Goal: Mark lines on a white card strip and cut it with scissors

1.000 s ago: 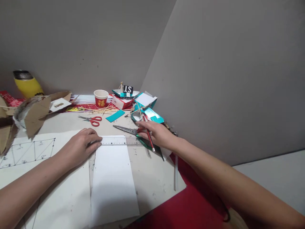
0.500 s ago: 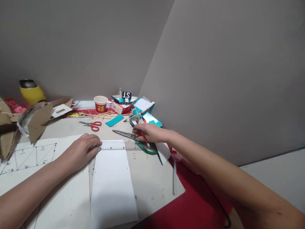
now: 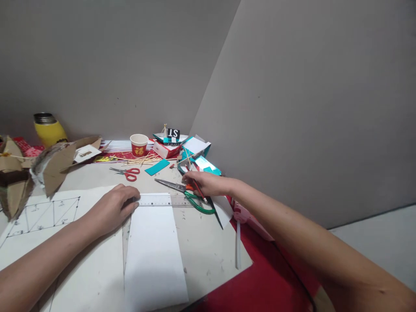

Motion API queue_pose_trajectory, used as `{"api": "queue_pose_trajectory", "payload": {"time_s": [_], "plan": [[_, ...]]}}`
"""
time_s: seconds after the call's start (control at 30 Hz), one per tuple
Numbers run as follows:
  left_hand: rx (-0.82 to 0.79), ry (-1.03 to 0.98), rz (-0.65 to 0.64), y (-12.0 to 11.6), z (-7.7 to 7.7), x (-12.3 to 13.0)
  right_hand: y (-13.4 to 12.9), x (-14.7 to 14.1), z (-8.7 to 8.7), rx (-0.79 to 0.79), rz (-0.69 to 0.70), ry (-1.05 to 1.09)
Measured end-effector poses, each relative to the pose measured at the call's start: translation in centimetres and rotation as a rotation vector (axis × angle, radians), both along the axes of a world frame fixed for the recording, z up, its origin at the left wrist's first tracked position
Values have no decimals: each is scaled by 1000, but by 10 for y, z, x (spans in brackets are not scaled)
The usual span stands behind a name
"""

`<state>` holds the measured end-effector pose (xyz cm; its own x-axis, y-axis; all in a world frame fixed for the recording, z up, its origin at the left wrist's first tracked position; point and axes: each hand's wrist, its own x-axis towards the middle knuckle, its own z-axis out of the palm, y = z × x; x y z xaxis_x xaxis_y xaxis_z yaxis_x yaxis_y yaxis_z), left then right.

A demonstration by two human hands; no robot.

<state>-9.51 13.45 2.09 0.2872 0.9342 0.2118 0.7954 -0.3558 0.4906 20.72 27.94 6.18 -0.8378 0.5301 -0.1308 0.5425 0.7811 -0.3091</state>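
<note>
My left hand [image 3: 118, 207] has its fingers curled over the left end of a clear ruler [image 3: 159, 200], pressing it across the top of a white paper strip [image 3: 156, 255]. To the right, my right hand [image 3: 205, 183] holds a dark red pencil [image 3: 199, 190] slanting between its fingers, eraser end toward me. Its fingertips reach down among clutter beside the large green-handled scissors [image 3: 199, 207], near a small orange thing [image 3: 189, 187] that they partly hide. Whether they touch it I cannot tell. Small red-handled scissors [image 3: 130, 174] lie beyond the ruler, next to a teal strip [image 3: 157, 167].
A paper cup [image 3: 139, 146], thin wooden sticks [image 3: 139, 160] and a small model boat [image 3: 170, 138] stand along the wall. Cut cardboard [image 3: 60, 167] and a yellow bottle [image 3: 50, 131] are at left. A sheet with a truss drawing [image 3: 42, 216] lies under my left forearm.
The whole view has shifted slightly down and right. Both hands keep nearly the same places on the table, and the ruler and paper strip have not visibly moved.
</note>
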Motion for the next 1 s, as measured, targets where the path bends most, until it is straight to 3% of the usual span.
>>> {"api": "queue_pose_trajectory", "payload": {"time_s": [0.23,0.5,0.7,0.77,0.87,0.93,1.0], "plan": [[0,-8,-3,2,1,-1,1,-4,5,115,111,-6],[17,-29,-16,3,0,-2,16,9,-2,232,71,-51],[14,-4,-21,1,3,1,22,26,-6,292,0,29],[6,5,-20,1,3,1,12,29,-3,325,-53,92],[-2,7,-28,1,3,1,-24,27,1,393,-76,293],[-5,4,-34,2,2,1,-53,18,1,394,27,396],[-4,2,-38,2,2,0,-77,7,-1,306,138,370]]}}
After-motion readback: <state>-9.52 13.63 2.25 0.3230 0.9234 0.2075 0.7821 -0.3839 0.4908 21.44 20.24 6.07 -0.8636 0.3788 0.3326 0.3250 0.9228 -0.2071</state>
